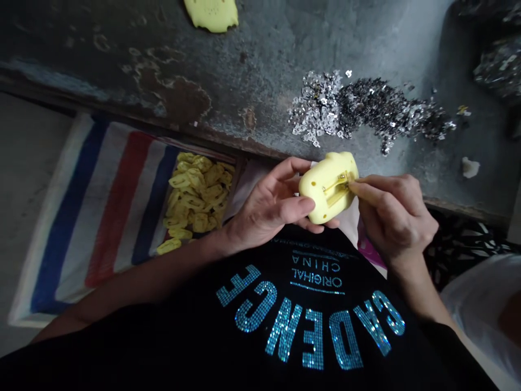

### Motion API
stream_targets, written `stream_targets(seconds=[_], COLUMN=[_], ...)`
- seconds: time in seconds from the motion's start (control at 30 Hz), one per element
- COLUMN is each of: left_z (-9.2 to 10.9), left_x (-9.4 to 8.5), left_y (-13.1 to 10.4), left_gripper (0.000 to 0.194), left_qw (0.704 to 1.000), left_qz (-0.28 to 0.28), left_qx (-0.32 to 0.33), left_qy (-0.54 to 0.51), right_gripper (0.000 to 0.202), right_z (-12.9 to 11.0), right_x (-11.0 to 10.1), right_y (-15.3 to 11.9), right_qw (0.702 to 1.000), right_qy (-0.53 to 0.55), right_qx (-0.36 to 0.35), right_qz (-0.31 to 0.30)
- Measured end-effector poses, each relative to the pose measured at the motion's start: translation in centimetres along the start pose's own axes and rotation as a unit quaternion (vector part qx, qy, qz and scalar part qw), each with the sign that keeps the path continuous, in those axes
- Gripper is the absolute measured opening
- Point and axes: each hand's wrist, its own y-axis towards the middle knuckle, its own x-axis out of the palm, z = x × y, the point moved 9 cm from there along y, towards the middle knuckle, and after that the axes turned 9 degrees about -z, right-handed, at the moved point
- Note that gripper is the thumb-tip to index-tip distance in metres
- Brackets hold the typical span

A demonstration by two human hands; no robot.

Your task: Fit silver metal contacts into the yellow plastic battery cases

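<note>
My left hand [274, 203] grips a pale yellow plastic casing [319, 176] over the edge of the metal bench, thumb on its near left end and fingers around behind it. The casing is tilted, its open battery compartment facing me, and small metal contacts show inside. My right hand [396, 212] is closed in a pinch, fingertips pressed against the compartment's right end. Whatever lies between those fingertips is hidden. Just beyond the casing, a pile of small shiny metal contact plates [374, 106] lies on the bench.
Another yellow plastic part [214, 15] lies at the bench's far side. Left below the bench, a striped woven sack [109, 212] is beside a heap of yellow parts [197, 190]. A whitish lump [470, 167] and dark plastic bags [499, 62] are on the right.
</note>
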Motion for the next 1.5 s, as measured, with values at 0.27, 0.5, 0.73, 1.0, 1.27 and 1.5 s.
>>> stream_targets(seconds=[0.27, 0.5, 0.73, 1.0, 1.27, 1.5], left_z=[-0.1, 0.8, 1.1, 1.4, 0.8, 2.3], left_x=[0.3, 0.9, 3.2, 4.8, 4.9, 2.8], left_y=[-0.4, -1.5, -1.0, -0.4, 0.6, 0.0], left_gripper=[0.053, 0.059, 0.063, 0.094, 0.085, 0.06], left_qw=[0.999, 0.981, 0.946, 0.942, 0.922, 0.932], left_qz=[-0.025, -0.009, -0.042, -0.061, -0.098, -0.095], left_qx=[0.013, 0.055, 0.082, 0.096, 0.054, 0.106], left_qy=[0.041, 0.183, 0.311, 0.317, 0.372, 0.334], right_gripper=[0.026, 0.057, 0.058, 0.06, 0.073, 0.062], right_z=[2.0, 5.7, 6.0, 6.3, 7.5, 5.7], right_x=[-0.9, 2.2, 2.3, 3.1, 3.2, 2.3], right_y=[0.0, 1.7, 1.9, -1.0, -3.6, 0.5], right_qw=[0.992, 0.936, 0.916, 0.905, 0.896, 0.927], right_qy=[0.103, 0.315, 0.367, 0.409, 0.403, 0.358], right_qx=[0.061, 0.125, 0.127, 0.057, 0.071, 0.037], right_qz=[0.043, -0.092, -0.095, 0.098, 0.172, 0.103])
